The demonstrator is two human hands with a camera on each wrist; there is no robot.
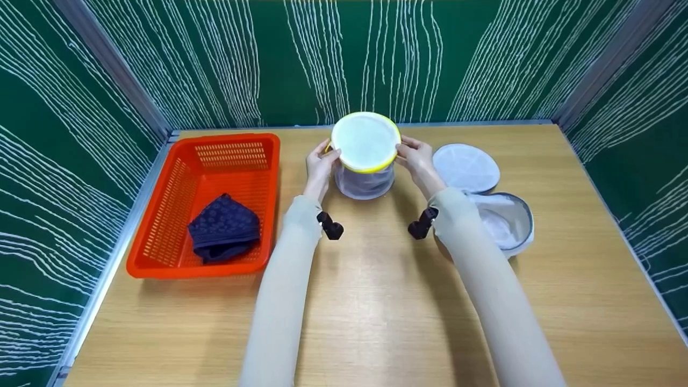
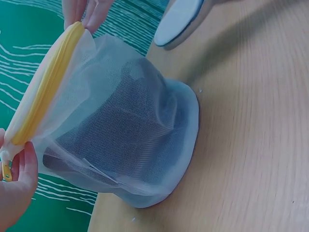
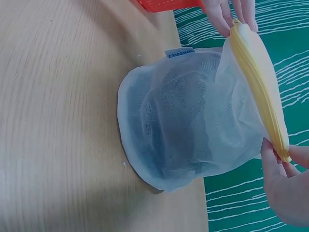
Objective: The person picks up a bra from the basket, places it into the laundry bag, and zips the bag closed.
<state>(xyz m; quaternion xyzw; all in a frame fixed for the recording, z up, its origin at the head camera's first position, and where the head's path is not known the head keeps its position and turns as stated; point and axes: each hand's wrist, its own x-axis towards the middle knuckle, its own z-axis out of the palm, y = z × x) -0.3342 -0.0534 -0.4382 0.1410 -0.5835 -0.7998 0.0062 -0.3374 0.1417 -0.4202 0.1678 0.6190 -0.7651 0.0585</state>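
A white mesh laundry bag (image 1: 365,185) with a yellow zip around its round top stands on the table, its base on the wood. Through the mesh in the left wrist view, a dark item (image 2: 116,116) shows inside. My left hand (image 1: 321,169) pinches the left side of the bag's rim, beside the yellow zip pull (image 2: 7,171). Opposite it, my right hand (image 1: 419,161) pinches the rim between thumb and fingers. The yellow zip (image 3: 256,87) runs between both hands in the right wrist view, and a fabric label (image 3: 179,52) sticks out from the bag's side.
On the left sits an orange basket (image 1: 273,188) with a folded navy patterned garment (image 1: 224,228) in it. Partly behind my right forearm is a white pouch (image 1: 521,244) with its round lid (image 1: 466,166) folded back. Green panels (image 1: 355,64) enclose the table (image 1: 371,301).
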